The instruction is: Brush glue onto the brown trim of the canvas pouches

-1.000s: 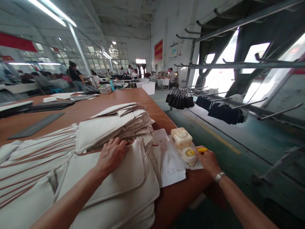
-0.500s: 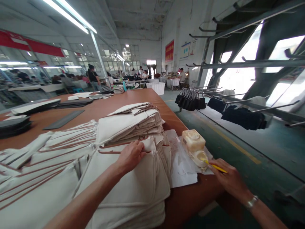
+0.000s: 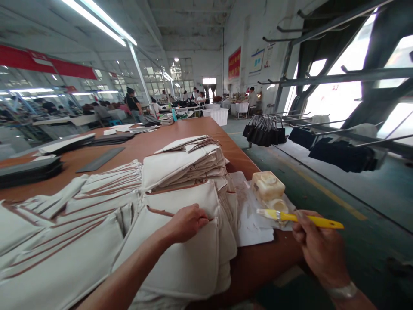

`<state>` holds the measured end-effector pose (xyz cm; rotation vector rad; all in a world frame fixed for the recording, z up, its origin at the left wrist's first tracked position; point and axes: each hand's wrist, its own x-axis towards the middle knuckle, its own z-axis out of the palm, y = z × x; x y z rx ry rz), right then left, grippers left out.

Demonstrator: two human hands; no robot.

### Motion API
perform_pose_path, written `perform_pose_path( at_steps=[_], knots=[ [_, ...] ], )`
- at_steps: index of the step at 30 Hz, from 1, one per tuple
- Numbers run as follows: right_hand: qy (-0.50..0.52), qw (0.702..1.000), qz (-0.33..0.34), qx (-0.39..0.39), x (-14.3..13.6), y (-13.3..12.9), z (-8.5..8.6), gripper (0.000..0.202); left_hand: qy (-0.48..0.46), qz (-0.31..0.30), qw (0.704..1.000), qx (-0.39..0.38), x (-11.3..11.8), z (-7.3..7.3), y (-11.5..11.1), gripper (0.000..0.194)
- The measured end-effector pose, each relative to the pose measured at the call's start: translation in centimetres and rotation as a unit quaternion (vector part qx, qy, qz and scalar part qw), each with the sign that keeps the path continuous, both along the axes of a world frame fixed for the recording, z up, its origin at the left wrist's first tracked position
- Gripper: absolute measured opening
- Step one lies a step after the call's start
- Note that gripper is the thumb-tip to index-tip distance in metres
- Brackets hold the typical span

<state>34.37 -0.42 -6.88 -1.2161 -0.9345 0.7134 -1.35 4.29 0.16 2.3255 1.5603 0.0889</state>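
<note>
My left hand [image 3: 188,224] is closed on the top edge of a white fabric piece [image 3: 190,258] with a brown edge, pulling that edge a little away from the pile behind it. My right hand [image 3: 319,245] grips a yellow brush [image 3: 300,218], its pale bristles pointing left. The brush is held in front of a small open glue container [image 3: 276,204], which sits beside a yellowish plastic block-shaped jar [image 3: 267,185] on white paper [image 3: 254,232]. Behind my left hand rises a taller stack of white pieces [image 3: 183,165].
Fanned white pieces [image 3: 64,245] cover the near left of the brown table [image 3: 193,127]. Dark sheets [image 3: 32,170] lie further left. Right of the table hang black pieces [image 3: 264,131] on a metal rack [image 3: 338,80]. People are seated and standing far back.
My right hand has lifted the brush out of the small container, and it now lies nearly level. My left hand has moved slightly right and down with the top piece's edge, opening a gap behind it.
</note>
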Motion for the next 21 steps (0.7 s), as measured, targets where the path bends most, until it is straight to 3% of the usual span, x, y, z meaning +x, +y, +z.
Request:
perform_pose_path(
  at_steps=[2,6,12,16,18,21],
  knots=[
    [0.136,0.988,0.07,0.003,-3.2,-0.5,1.3,0.04,-0.019,-0.003,1.0,-0.013,0.2,0.2,-0.9,0.024],
    [0.187,0.975,0.122,0.01,-7.7,-0.9,1.9,0.038,-0.097,0.015,0.995,-0.033,0.4,0.6,-2.9,0.022],
    [0.049,0.983,0.176,0.001,-10.3,-1.2,1.5,0.038,-0.151,0.035,0.987,-0.035,0.7,1.0,-5.0,0.022],
    [-0.064,0.991,0.114,0.018,-9.7,-1.1,1.8,0.04,-0.155,0.039,0.986,-0.041,0.7,1.0,-5.7,0.021],
    [-0.076,0.993,0.085,0.03,-9.1,-1.4,2.0,0.037,-0.159,0.04,0.986,-0.036,0.7,0.8,-5.9,0.021],
    [-0.066,0.992,0.099,0.052,-9.2,-2.2,2.2,0.032,-0.163,0.038,0.986,-0.028,0.7,0.5,-6.0,0.019]
  ],
)
